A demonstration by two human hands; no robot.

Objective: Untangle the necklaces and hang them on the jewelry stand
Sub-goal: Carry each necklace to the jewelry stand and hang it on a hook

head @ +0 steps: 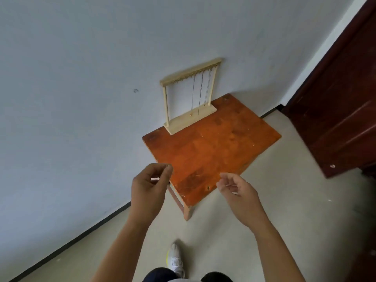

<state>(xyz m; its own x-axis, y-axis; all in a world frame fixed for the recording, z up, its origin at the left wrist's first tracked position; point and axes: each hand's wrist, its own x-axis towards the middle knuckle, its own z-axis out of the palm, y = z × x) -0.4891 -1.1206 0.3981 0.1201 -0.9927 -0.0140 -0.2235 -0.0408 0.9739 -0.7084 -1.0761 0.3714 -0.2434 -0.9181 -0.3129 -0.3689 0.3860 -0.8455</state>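
Observation:
A pale wooden jewelry stand (191, 96) stands at the back of a small orange table (213, 147), against the wall. Three thin necklaces (200, 92) hang from hooks on the right half of its top bar. My left hand (150, 186) is raised over the table's near left corner, thumb and forefinger pinched together on a tiny dark bit of necklace (168, 165); its chain is too fine to make out. My right hand (236, 190) hovers by the table's near edge, fingers loosely curled and apart, with nothing visible in them.
A small dark speck (208, 188) lies near the table's front edge. A dark red-brown door (341, 102) fills the right side. The white wall (81, 88) runs behind the table. My white shoe (175, 259) is on the pale floor below.

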